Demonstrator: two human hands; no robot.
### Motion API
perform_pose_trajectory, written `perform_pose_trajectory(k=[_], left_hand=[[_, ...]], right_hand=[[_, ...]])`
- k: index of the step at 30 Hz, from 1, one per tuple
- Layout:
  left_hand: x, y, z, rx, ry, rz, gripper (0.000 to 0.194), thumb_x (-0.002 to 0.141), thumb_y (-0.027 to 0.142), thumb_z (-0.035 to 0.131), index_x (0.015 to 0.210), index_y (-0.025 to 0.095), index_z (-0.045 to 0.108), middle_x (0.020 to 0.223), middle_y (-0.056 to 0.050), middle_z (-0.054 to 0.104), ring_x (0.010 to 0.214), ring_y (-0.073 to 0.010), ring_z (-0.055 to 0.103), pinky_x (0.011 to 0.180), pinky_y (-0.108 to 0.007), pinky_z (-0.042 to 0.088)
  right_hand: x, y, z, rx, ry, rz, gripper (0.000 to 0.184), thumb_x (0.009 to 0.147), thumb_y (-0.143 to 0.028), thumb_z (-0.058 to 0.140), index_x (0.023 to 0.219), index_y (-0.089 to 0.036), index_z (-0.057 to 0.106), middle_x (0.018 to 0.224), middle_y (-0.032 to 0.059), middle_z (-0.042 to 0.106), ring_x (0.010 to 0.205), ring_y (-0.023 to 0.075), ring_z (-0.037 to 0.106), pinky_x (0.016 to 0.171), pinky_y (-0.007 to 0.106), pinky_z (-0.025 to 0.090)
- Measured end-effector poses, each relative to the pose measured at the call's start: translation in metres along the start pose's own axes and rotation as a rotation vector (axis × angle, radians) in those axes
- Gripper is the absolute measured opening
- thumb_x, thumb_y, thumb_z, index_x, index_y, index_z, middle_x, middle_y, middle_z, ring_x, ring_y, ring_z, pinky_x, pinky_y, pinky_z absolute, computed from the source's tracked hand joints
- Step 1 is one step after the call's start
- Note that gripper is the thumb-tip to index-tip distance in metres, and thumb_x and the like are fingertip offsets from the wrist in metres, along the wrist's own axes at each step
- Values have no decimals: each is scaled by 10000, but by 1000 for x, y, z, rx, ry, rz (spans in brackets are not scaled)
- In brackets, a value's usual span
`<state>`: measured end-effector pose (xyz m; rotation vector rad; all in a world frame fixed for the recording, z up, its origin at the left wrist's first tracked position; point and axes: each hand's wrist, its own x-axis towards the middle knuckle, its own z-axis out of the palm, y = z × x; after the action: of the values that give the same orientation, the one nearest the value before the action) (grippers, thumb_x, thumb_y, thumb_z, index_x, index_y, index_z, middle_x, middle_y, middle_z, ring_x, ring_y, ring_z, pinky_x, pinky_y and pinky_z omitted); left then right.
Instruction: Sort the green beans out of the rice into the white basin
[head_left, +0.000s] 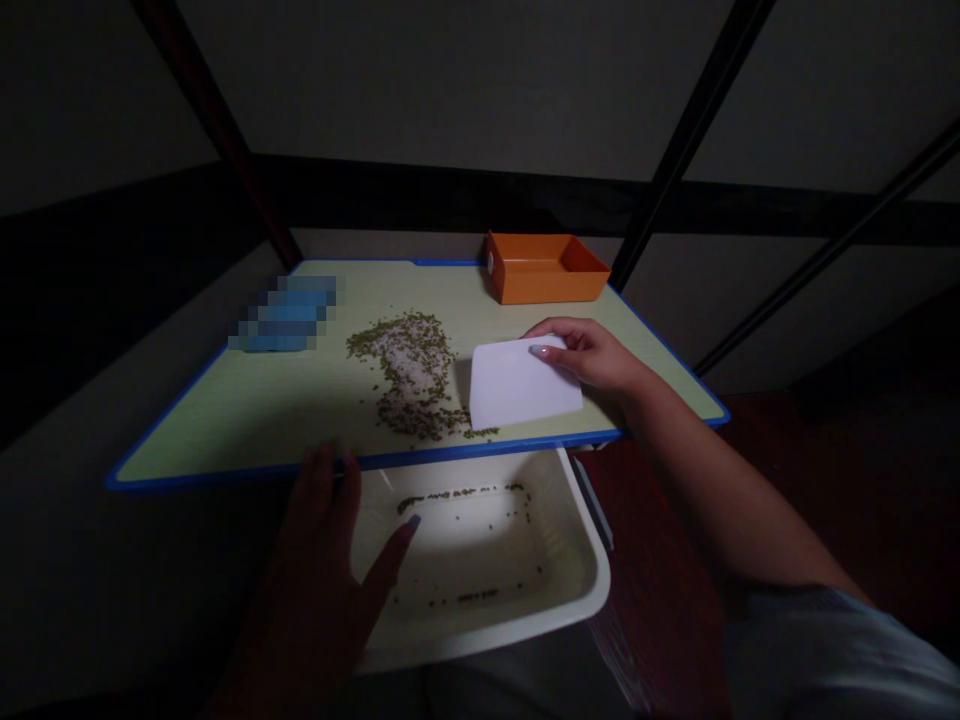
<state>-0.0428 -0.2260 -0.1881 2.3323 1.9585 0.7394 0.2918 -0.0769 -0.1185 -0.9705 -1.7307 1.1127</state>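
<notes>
At the tabletop (300, 420), right hand (589, 352) clamped on a white scraper (525, 388), left hand (330, 555) spread, we could hastily sweep grains (409, 375) past the basin (596, 585).

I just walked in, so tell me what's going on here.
The person's right hand holds a white flat piece beside a spread of small grains on the table. The left hand is at the near edge, by a white basin just below, where more grains lie. An orange tray stands at the far right.
</notes>
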Motion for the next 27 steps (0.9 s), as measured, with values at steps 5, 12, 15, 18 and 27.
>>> perform_pose_trajectory(k=[5,12,15,18,27], left_hand=[[0,0,0,1,9,12,805,895,625,396,1542,171,240,1659,-175,199,1535,-322,173,1212,-572,260],[-1,-2,4,-8,13,24,806,902,614,399,1567,243,133,1676,-135,157,1542,-317,144,1222,-577,235],[0,-1,5,-9,21,19,808,902,627,385,1565,231,146,1674,-138,164,1543,-310,144,1232,-557,219],[0,-1,4,-10,12,15,811,905,628,379,1561,203,163,1667,-156,178,1543,-309,143,1235,-547,213],[-1,-1,2,4,15,33,794,909,610,390,1556,199,183,1662,-168,188,1538,-334,157,1217,-579,246]], right_hand=[[0,-2,0,-8,0,18,327,752,-438,774,922,-175,681,796,2,633,654,106,516,547,242,373],[-1,-2,2,-2,-14,8,314,773,-417,760,943,-168,671,799,3,626,640,104,512,550,247,383],[-1,-2,1,-20,-1,1,319,768,-423,760,938,-167,672,819,11,632,661,110,520,557,249,389],[-1,-2,1,-25,-2,20,319,772,-428,755,943,-172,669,827,16,639,668,114,524,559,251,396],[-1,-2,1,-6,-35,19,332,773,-438,759,954,-177,665,794,1,627,635,99,511,526,235,381]])
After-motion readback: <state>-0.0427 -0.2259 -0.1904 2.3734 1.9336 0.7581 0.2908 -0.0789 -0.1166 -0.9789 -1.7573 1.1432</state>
